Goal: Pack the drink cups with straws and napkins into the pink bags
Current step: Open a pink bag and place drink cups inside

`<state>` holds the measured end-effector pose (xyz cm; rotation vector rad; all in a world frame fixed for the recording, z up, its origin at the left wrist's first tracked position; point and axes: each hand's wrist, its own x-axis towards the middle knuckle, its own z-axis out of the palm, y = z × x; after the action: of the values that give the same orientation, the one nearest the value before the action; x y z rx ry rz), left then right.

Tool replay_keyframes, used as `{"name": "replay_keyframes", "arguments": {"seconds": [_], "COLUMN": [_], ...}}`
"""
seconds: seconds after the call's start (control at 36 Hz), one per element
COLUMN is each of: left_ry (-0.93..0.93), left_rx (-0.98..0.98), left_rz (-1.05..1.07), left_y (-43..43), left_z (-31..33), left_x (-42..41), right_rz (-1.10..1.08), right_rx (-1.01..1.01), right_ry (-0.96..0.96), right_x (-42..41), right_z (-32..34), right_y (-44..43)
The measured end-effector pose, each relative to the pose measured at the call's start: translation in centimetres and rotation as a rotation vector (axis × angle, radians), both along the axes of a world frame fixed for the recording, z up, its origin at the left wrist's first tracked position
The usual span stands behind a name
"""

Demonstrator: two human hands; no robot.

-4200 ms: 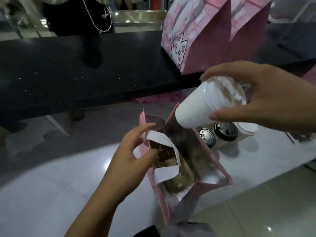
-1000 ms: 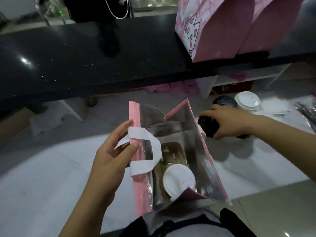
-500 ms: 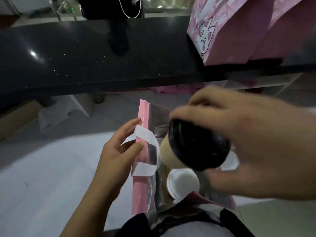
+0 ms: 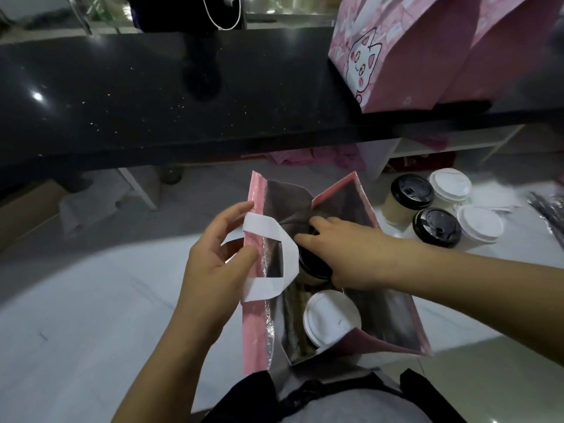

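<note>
An open pink bag [image 4: 255, 328] with a silver lining stands on the white counter before me. My left hand [image 4: 218, 264] pinches its left wall at the white handle [image 4: 274, 257] and holds it open. My right hand [image 4: 351, 254] reaches down into the bag, its fingers curled over a black-lidded cup [image 4: 314, 265] that sits in the far half. A white-lidded cup [image 4: 331, 317] stands in the near half of the bag. The cups' lower parts are hidden by the bag.
Several more cups stand to the right on the counter: black lids [image 4: 412, 192] [image 4: 436, 227] and white lids [image 4: 450, 184] [image 4: 479, 224]. Wrapped straws [image 4: 549, 209] lie at the far right. Two closed pink cat bags [image 4: 393, 47] stand on the raised black ledge [image 4: 152, 96].
My right hand lifted a black-lidded cup from the group at the right, carried it over the bag and has lowered it inside beside the white-lidded cup. My left hand kept holding the bag.
</note>
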<state>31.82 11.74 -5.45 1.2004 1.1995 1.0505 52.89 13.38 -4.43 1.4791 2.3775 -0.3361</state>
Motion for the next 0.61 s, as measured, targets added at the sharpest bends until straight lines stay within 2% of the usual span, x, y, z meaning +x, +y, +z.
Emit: {"name": "replay_keyframes", "arguments": {"seconds": [0.22, 0.33, 0.61], "left_ry": [0.019, 0.002, -0.021], "left_rx": [0.015, 0.027, 0.015], "left_rz": [-0.039, -0.045, -0.067], "left_y": [0.4, 0.4, 0.3], "left_z": [-0.3, -0.4, -0.6], "left_x": [-0.5, -0.6, -0.7], "right_rz": [0.004, -0.013, -0.079], "right_rx": [-0.093, -0.09, -0.091], "right_ry": [0.031, 0.106, 0.129], "right_x": [-0.1, 0.1, 0.1], "right_z": [-2.1, -2.2, -3.0], "right_y": [0.8, 0.7, 0.9]}}
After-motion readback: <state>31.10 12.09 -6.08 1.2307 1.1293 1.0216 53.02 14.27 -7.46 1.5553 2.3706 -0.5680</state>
